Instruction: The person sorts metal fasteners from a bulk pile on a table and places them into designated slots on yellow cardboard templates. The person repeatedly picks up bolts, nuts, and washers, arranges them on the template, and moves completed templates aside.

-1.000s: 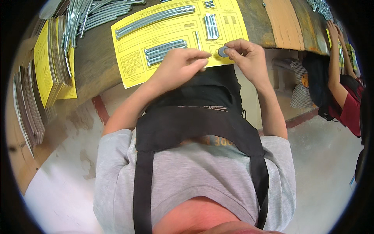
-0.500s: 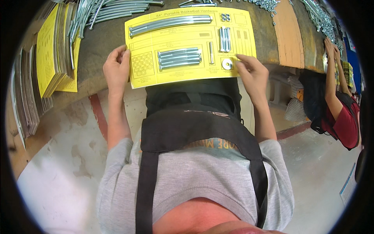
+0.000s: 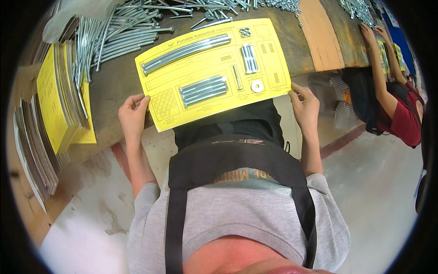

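Observation:
A yellow printed hardware card (image 3: 276,59) is held over the front edge of the workbench, tilted with its left side nearer me. My left hand (image 3: 132,113) pinches its left edge between thumb and fingers. At the lower right corner, my right hand (image 3: 305,104) grips the card the same way. On its face lie long bolts (image 3: 187,54) along the top and several mid-length bolts (image 3: 204,91) below them. Shorter bolts (image 3: 249,59), a single thin bolt (image 3: 237,76), a round washer (image 3: 257,82) and a cluster of small nuts (image 3: 245,32) sit toward the right.
Loose long bolts (image 3: 127,41) are heaped behind the card. Stacked yellow cards (image 3: 50,91) stand at the left, beside a clear plastic bag (image 3: 75,20). Piles of nuts (image 3: 285,4) lie beyond a cardboard strip (image 3: 321,36). A co-worker in a red sleeve (image 3: 404,121) reaches over the bench at right.
The card has turned, its left side dropping toward me. My right hand has shifted from beside the washer down to the card's corner. The head view has moved too.

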### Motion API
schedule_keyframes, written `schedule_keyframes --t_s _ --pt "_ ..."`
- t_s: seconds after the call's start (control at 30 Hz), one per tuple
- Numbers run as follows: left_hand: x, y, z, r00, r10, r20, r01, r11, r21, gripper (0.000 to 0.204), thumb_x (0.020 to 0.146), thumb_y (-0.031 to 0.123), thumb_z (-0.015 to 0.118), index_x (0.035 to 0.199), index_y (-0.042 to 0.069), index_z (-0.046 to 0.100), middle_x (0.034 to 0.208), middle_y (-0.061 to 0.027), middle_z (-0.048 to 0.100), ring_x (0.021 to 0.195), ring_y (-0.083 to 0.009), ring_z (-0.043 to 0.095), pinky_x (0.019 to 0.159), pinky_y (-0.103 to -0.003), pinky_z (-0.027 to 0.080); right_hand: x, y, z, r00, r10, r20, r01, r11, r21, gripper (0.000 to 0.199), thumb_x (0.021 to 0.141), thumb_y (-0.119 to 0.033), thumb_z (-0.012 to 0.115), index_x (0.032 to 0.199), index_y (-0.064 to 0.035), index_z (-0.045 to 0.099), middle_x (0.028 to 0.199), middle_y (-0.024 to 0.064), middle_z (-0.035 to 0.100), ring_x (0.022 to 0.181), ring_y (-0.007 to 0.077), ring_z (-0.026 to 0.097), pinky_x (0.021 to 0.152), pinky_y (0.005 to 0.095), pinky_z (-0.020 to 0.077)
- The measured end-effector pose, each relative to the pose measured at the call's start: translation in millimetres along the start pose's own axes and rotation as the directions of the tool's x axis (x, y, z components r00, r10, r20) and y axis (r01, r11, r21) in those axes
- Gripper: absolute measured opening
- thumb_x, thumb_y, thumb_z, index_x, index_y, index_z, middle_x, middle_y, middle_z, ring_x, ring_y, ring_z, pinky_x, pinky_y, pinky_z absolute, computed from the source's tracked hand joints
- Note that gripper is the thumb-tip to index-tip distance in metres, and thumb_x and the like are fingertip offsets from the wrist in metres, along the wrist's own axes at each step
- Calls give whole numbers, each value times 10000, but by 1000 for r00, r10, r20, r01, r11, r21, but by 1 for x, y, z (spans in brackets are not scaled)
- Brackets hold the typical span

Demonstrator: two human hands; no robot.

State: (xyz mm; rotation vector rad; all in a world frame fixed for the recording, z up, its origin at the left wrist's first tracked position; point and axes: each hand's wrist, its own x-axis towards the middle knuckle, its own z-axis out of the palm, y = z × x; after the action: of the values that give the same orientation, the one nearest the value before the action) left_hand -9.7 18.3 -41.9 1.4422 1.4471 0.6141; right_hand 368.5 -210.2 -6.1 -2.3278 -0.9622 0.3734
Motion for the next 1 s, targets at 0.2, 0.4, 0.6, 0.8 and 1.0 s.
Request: schedule_keyframes --t_s 0.2,0.4,0.6,0.8,1.0 --pt "4 9 -6 990 -80 118 83 996 -23 189 905 105 703 952 -76 674 806 -56 689 660 -67 578 602 -207 456 -3 9 9 968 250 -24 -221 892 395 249 885 -59 688 1112 39 718 801 45 663 659 84 557 620 231 454" --pt "11 12 -11 983 -86 159 102 990 -96 163 905 103 700 918 -56 669 747 -42 670 622 -72 575 572 -201 442 -8 13 16 930 366 33 -305 717 627 172 881 -31 688 1023 58 723 755 17 646 619 70 536 588 213 440" --pt "15 22 -14 970 -106 218 115 993 -28 162 918 106 678 927 -55 673 761 -52 685 617 -69 593 568 -196 442 -10 29 20 934 357 36 -290 693 660 134 888 -20 671 991 55 715 747 18 641 616 60 532 568 209 421" --pt "22 13 -18 922 -86 376 148 979 -138 206 946 158 653 994 -39 690 819 -59 712 678 -82 648 607 -186 476 -12 24 24 910 413 -46 -279 690 668 156 898 -48 654 1014 35 715 772 10 645 635 64 558 569 208 436" --pt "31 2 -32 815 -92 573 227 959 -168 339 973 224 614 1171 -49 652 981 -94 717 836 -121 684 675 -204 497 -15 3 28 882 433 -185 -244 757 606 169 928 -132 619 1038 -43 711 865 1 672 735 67 592 626 216 479"
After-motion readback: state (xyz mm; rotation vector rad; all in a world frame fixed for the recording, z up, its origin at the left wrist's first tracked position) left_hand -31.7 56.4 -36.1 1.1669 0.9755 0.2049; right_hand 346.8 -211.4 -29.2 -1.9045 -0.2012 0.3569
